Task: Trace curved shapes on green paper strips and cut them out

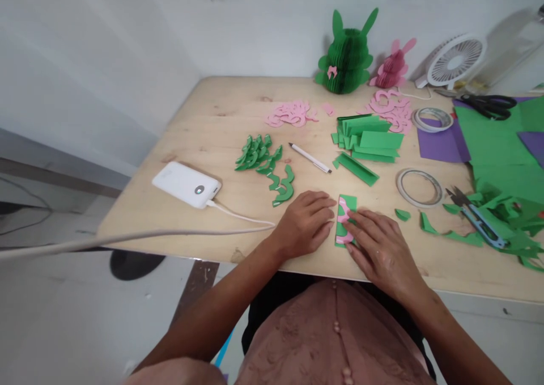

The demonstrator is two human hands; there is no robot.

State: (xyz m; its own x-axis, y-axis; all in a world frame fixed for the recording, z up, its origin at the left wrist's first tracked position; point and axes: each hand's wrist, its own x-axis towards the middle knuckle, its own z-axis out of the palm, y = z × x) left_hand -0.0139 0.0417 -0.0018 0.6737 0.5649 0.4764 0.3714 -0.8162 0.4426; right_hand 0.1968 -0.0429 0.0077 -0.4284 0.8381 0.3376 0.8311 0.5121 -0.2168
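A folded strip of green paper (341, 228) lies upright before me near the table's front edge. On top of it rests a wavy pink paper cutout (344, 238), partly covered by fingers. My right hand (382, 252) lies from the right with fingers stretched, its fingertips pressing on the cutout and strip. Just left of the strip, my left hand (304, 223) rests on the table, fingers extended and loosely bent, holding nothing. Above the hands are a white pen (310, 157), a folded green strip (357, 169) and wavy green cutouts (284, 186).
A white power bank (187, 184) with a cable lies left. Tape rolls (420, 187), blue-handled thread snips (478, 219), green scraps (457, 236) and black scissors (488, 105) are right. Behind stand a green paper bunny (346, 59), a pink one (391, 67) and a white fan (455, 62).
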